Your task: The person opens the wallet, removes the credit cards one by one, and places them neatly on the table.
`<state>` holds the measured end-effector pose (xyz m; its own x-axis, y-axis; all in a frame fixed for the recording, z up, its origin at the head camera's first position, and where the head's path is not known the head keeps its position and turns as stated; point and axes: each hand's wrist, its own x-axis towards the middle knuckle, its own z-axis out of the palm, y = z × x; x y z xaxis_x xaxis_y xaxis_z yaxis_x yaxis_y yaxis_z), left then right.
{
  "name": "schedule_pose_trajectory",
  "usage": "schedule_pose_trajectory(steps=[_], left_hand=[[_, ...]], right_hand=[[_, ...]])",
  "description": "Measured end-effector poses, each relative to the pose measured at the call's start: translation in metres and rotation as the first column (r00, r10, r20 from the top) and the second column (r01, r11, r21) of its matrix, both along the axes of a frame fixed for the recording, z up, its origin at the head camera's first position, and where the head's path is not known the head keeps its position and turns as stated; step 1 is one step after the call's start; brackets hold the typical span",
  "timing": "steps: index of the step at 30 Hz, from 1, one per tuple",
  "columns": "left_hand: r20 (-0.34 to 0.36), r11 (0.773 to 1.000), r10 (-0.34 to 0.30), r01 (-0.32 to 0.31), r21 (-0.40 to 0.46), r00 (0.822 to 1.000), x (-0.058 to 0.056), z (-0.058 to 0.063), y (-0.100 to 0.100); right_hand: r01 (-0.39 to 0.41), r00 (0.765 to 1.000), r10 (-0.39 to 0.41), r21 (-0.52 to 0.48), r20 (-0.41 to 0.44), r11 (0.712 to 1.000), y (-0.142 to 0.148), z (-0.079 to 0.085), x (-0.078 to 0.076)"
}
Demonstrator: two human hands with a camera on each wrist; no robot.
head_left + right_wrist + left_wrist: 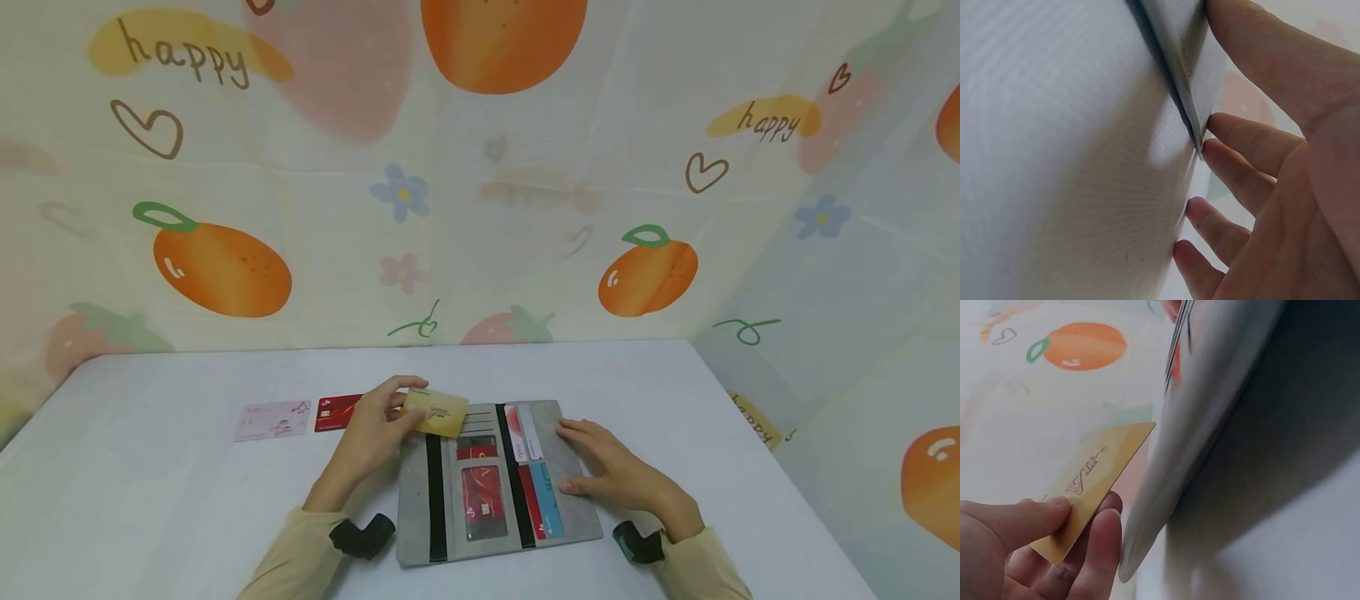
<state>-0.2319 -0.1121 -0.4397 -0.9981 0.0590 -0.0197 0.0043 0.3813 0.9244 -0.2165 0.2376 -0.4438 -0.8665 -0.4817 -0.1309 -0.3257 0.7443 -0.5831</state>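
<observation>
Between thumb and fingers, my left hand [381, 429] pinches a gold card [438, 414] marked VIP. In the head view the card overlaps the top left of a grey card wallet [576, 492], which lies spread on the table. My right hand [618, 467] rests with its fingers spread on the wallet's right edge, thumb and fingertips touching it. A clear pocket in the wallet holds a red card [482, 492]. Right of a black band, slots hold a blue card [547, 500] and several others. The left wrist view shows the gold card [1094, 481] tilted beside the wallet's edge.
Left of the wallet, a pale pink card [272, 421] lies flat on the white table [150, 483]. Next to it a red card [336, 412] is partly hidden behind my left hand. A fruit-patterned cloth [337, 208] hangs behind the table.
</observation>
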Motion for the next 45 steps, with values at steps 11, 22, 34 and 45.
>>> schedule_pose_trajectory(steps=[11, 22, 34, 45], left_hand=[[-0.021, 1.0, -0.002, 0.002, -0.017, 1.0, 0.012, 0.013, -0.012], [-0.093, 0.998, -0.014, 0.008, -0.067, 0.996, 0.025, 0.014, -0.034], [-0.171, 0.998, -0.019, 0.008, -0.065, 0.985, 0.027, 0.023, -0.058], [-0.187, 0.988, 0.014, -0.043, -0.151, 0.982, 0.029, 0.037, -0.09]], right_hand=[[0.002, 1.0, -0.002, -0.006, -0.002, 1.0, 0.001, 0.0, 0.001], [0.007, 1.0, -0.007, -0.014, 0.009, 1.0, 0.001, 0.0, 0.002], [-0.006, 1.0, 0.006, -0.023, -0.001, 1.0, 0.001, -0.001, 0.003], [-0.001, 1.0, 0.001, -0.009, 0.0, 1.0, 0.001, -0.002, 0.0]])
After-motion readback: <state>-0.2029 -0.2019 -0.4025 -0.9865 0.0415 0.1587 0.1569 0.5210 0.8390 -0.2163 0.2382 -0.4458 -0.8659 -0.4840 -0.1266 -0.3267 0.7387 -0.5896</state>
